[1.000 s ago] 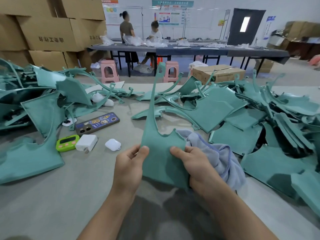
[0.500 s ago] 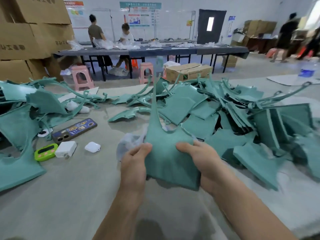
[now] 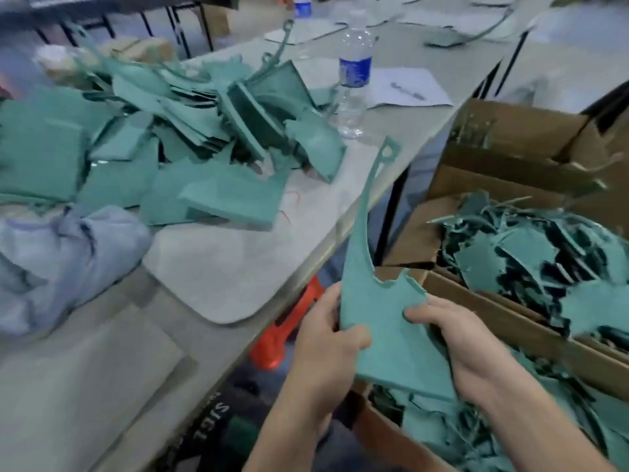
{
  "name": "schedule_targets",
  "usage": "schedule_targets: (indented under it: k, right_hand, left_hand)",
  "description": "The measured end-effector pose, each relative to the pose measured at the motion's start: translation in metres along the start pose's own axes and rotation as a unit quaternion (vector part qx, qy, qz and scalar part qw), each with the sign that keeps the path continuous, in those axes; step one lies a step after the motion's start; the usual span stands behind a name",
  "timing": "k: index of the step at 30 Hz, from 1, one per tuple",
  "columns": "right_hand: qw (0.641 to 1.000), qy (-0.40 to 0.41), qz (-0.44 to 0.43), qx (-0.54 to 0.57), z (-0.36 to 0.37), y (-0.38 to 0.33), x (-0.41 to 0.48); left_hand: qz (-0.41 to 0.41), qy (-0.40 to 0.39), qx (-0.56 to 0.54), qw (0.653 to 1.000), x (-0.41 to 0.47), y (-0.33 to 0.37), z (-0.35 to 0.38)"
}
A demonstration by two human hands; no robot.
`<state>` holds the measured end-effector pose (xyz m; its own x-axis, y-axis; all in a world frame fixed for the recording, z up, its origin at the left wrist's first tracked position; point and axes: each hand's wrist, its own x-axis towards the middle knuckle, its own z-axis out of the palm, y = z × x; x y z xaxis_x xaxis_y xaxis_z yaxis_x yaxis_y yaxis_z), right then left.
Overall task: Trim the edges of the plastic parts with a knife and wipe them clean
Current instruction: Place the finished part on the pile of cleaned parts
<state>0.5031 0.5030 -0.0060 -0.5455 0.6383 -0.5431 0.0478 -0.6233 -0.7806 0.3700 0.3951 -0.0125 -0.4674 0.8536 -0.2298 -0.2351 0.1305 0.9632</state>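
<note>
Beyond the table's edge, above an open cardboard box (image 3: 483,294) of green offcuts, a flat teal plastic part with a long thin stem (image 3: 384,321) is pinched by both hands: left hand (image 3: 326,349) on its left edge, right hand (image 3: 463,342) on its right. A grey-blue cloth (image 3: 64,253) lies on the grey table (image 3: 238,267).

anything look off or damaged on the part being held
Yes: the green plastic part, held by the left hand and right hand, has a ragged, jagged upper edge beside its long thin arm, which looks like untrimmed or torn material.
</note>
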Motion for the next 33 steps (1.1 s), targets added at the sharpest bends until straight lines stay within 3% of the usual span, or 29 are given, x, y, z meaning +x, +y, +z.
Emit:
schedule_targets:
  k: [3, 6, 9, 15, 18, 23, 27, 33]
  right_hand:
    - [0.990, 0.090, 0.103, 0.030, -0.057, 0.029, -0.001]
    - [0.966, 0.158, 0.191, 0.077, -0.095, 0.063, 0.003]
    - [0.937, 0.227, 0.215, 0.156, -0.121, 0.098, 0.020]
    - [0.863, 0.304, 0.191, 0.354, -0.131, 0.147, 0.070]
    - [0.874, 0.264, 0.255, 0.318, -0.096, 0.164, 0.086]
    - [0.905, 0.131, 0.243, 0.324, -0.034, 0.149, 0.093]
    - [0.932, 0.010, 0.165, 0.324, 0.010, 0.092, 0.084]
    - [0.977, -0.123, -0.014, 0.176, 0.081, 0.010, 0.055]
  left_hand:
    - [-0.082, -0.051, 0.028, 0.995, 0.008, -0.038, 0.039]
    - [-0.155, -0.008, 0.010, 0.988, 0.013, -0.076, 0.058]
    - [-0.217, 0.000, -0.002, 0.976, 0.021, -0.109, 0.066]
    - [-0.223, -0.036, 0.060, 0.972, 0.026, -0.126, 0.063]
    - [-0.209, -0.024, 0.074, 0.975, 0.026, -0.122, 0.057]
    - [-0.171, 0.009, 0.106, 0.980, 0.035, -0.109, 0.036]
    - [-0.065, 0.054, 0.116, 0.990, 0.042, -0.081, 0.014]
    - [0.171, 0.091, 0.177, 0.965, 0.029, 0.005, -0.034]
